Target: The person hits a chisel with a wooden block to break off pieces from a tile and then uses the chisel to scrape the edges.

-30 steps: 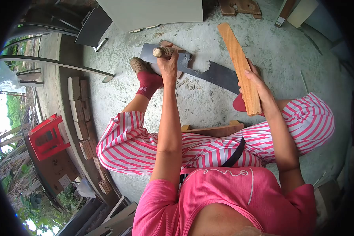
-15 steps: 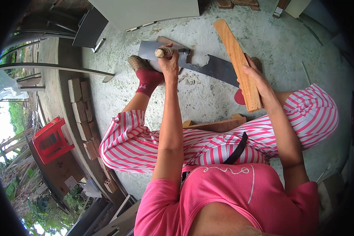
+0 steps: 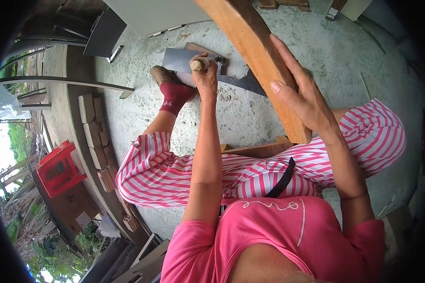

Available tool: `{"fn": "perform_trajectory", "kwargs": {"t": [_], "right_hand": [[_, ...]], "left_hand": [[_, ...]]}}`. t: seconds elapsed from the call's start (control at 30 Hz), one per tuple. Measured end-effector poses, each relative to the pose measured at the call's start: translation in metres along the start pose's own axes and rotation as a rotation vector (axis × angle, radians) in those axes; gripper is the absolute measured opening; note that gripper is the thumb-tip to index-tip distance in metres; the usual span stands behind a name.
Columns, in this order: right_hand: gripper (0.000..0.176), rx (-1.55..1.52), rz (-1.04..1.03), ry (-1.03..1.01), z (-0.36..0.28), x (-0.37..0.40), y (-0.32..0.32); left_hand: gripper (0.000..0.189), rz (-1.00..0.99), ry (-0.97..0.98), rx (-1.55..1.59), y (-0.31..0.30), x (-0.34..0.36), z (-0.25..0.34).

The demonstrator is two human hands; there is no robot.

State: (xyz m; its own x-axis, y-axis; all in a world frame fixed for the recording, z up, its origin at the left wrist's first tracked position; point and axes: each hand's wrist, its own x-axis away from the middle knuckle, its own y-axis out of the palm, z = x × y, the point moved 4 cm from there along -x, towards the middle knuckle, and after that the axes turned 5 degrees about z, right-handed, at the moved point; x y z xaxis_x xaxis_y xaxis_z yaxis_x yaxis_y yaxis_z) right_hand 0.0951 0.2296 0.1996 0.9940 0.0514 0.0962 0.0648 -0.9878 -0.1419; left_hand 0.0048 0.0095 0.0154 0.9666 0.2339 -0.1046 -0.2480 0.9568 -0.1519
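My left hand (image 3: 207,75) grips the pale wooden handle (image 3: 200,63) of a hatchet whose dark head (image 3: 222,66) rests on a long dark metal blade (image 3: 212,68) lying on the concrete floor. My right hand (image 3: 300,96) holds a long orange-brown wooden plank (image 3: 257,52), raised close to the camera and slanting from the top edge down towards my lap. A foot in a red sock (image 3: 174,94) rests beside the blade. I sit on a low wooden stool (image 3: 262,150), in striped pink trousers.
A stack of bricks (image 3: 97,137) lines the floor edge at left, with a red plastic stool (image 3: 59,170) beyond. A large pale board (image 3: 160,14) and dark panels (image 3: 104,33) lie at the top. Wood offcuts (image 3: 278,4) sit at the far edge.
My right hand has lifted the plank up towards the camera, so it looks much larger and covers part of the metal blade. My left hand stays on the hatchet handle.
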Motion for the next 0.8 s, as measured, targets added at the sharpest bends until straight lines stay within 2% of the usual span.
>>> {"fn": "perform_trajectory", "kwargs": {"t": [0.03, 0.07, 0.1, 0.13, 0.17, 0.23, 0.27, 0.33, 0.4, 0.43, 0.5, 0.57, 0.63, 0.7, 0.73, 0.8], "right_hand": [[0.070, 0.003, -0.061, -0.151, -0.018, -0.002, 0.007], [0.070, 0.028, -0.087, -0.172, -0.030, -0.002, 0.015], [0.071, 0.053, -0.116, -0.194, -0.038, -0.002, 0.022], [0.072, 0.178, -0.128, -0.229, -0.035, -0.003, 0.029], [0.072, 0.180, -0.134, -0.235, -0.028, -0.006, 0.034], [0.072, 0.486, -0.381, 0.191, 0.012, -0.014, 0.050], [0.072, 0.494, -0.383, 0.185, 0.029, -0.012, 0.057], [0.069, 0.385, -0.297, 0.044, 0.049, -0.017, 0.057], [0.070, 0.282, -0.287, 0.102, 0.053, -0.005, 0.054], [0.070, 0.191, -0.254, 0.134, 0.052, -0.005, 0.049], [0.070, 0.192, -0.245, 0.068, 0.060, 0.003, 0.038], [0.070, 0.186, -0.122, 0.104, 0.072, 0.008, 0.022], [0.069, 0.174, -0.100, 0.140, 0.075, 0.012, 0.010], [0.069, 0.115, 0.026, 0.324, 0.084, 0.017, -0.005], [0.069, 0.193, 0.071, 0.265, 0.092, 0.015, -0.009], [0.070, 0.126, 0.098, 0.318, 0.098, 0.015, -0.011]], "left_hand": [[0.029, -0.010, 0.010, 0.039, 0.000, 0.001, 0.004], [0.030, -0.019, 0.020, 0.080, 0.000, 0.002, 0.007], [0.027, 0.073, -0.078, 0.286, 0.001, 0.005, 0.011], [0.026, 0.011, 0.082, 0.092, -0.002, 0.003, 0.003], [0.026, -0.049, 0.238, -0.105, -0.005, 0.002, -0.006], [0.026, -0.027, 0.195, -0.097, -0.013, 0.003, -0.004], [0.026, -0.017, 0.154, -0.086, -0.015, 0.003, -0.003], [0.026, 0.007, 0.086, -0.054, -0.013, -0.008, -0.001], [0.026, 0.026, -0.029, -0.049, -0.027, 0.003, -0.009], [0.026, 0.024, -0.125, 0.080, -0.029, -0.006, -0.024], [0.034, 0.079, -0.193, 0.306, -0.035, -0.012, -0.034], [0.037, 0.155, -0.228, 0.418, -0.047, -0.015, -0.042], [0.040, 0.262, -0.378, 0.569, -0.058, -0.015, -0.058], [0.036, 0.289, -0.445, 0.555, -0.063, -0.020, -0.067], [0.034, 0.320, -0.442, 0.536, -0.062, -0.025, -0.069], [0.033, 0.351, -0.444, 0.511, -0.063, -0.033, -0.077]]}}
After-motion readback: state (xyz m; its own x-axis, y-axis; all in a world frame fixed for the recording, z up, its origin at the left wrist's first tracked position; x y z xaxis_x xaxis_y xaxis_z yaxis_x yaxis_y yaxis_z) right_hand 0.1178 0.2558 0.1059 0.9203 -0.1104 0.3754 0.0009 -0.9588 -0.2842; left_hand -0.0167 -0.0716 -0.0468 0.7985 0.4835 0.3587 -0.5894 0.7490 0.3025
